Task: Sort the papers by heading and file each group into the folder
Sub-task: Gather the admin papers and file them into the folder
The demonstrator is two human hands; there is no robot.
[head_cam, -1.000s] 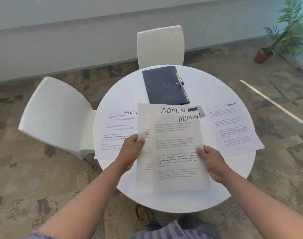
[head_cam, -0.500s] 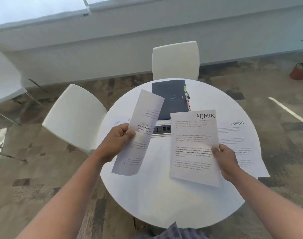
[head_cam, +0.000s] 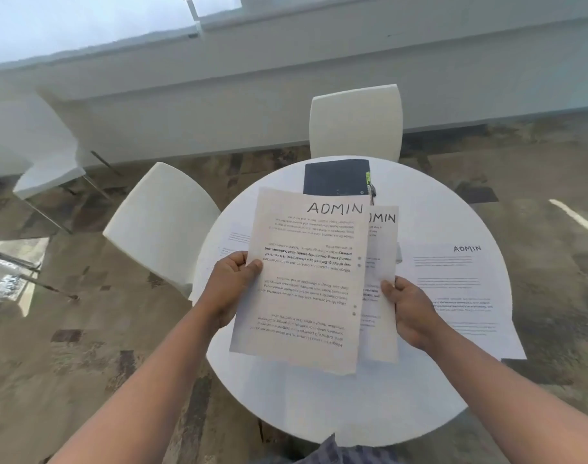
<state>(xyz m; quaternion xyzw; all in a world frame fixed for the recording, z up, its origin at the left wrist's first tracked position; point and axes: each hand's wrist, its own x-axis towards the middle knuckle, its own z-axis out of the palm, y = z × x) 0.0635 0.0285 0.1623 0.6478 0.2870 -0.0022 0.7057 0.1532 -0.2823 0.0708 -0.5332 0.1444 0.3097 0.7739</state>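
While two sheets headed ADMIN are being held above the counter [head_cam: 319, 403], the front sheet [head_cam: 306, 279] is being pinched at its left edge by the left hand [head_cam: 230, 284], and the rear sheet [head_cam: 381, 262] is being gripped by the right hand [head_cam: 411, 311]. Edges should be squared before filing. The folder [head_cam: 336, 177] is lying closed at the far side, another ADMIN sheet [head_cam: 460, 289] beside it.

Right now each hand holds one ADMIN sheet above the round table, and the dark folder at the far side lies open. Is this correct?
Not quite: in the head view the dark folder lies closed, its cover flat, at the far side of the round table. The rest stands: the left hand holds one ADMIN sheet and the right hand holds the other ADMIN sheet.
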